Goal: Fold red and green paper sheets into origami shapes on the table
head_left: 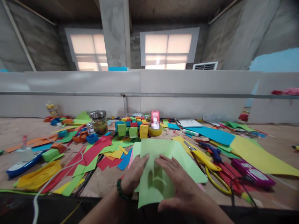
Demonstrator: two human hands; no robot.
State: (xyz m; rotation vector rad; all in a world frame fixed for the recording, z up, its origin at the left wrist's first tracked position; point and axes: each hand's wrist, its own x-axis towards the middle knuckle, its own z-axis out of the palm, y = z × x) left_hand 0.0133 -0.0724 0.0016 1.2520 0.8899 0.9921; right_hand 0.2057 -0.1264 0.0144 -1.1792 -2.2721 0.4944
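Note:
A light green sheet of paper point(155, 149) stands slightly curved at the table's front edge, with shadows of fingers on it. My left hand point(134, 175), a dark green bead bracelet at its wrist, grips the sheet's left edge; its thumb shows and its other fingers are mostly hidden. Across the right part of the sheet lies my right hand point(175, 177), fingers stretched out and touching the paper, thumb apart near the lower edge. Further light green paper point(189, 161) lies flat beneath and to the right.
Yellow-handled scissors point(206, 160), a blue glue gun point(211, 151) and a purple device point(252, 172) lie at right. Small coloured paper boxes point(133, 129) and a glass jar point(99, 123) stand behind. Paper scraps, a white cable point(65, 168) and a blue stapler-like object point(25, 165) lie left.

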